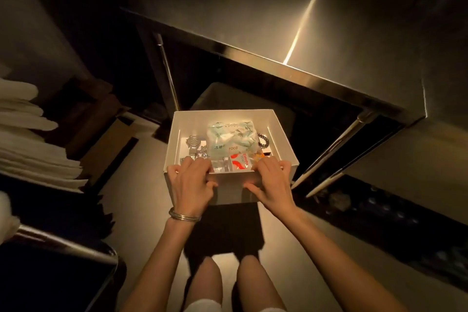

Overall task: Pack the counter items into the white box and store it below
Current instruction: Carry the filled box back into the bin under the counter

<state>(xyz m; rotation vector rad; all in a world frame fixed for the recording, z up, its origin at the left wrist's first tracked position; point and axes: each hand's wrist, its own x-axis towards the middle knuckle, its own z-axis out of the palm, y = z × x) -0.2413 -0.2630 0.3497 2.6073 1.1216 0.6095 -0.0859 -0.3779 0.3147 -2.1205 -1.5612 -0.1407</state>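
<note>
The open white box (281, 134) hangs below the counter's front edge, above the floor. My left hand (191, 185) grips its near-left corner, fingers over the rim. My right hand (272, 185) holds the near-right rim the same way. Inside lie a pale green tissue pack (231, 140), a silver watch (193, 145), a dark coiled hair tie (262, 140) and a red-and-white packet (240, 161). The dark steel counter (291, 20) stretches above and beyond the box.
A dark stool or block (228, 96) stands under the counter, just beyond the box. Metal legs (168, 71) and slanted rails (336, 149) flank the opening. Folded white towels (30, 134) are stacked on a shelf at the left. My knees (228, 281) show at the bottom.
</note>
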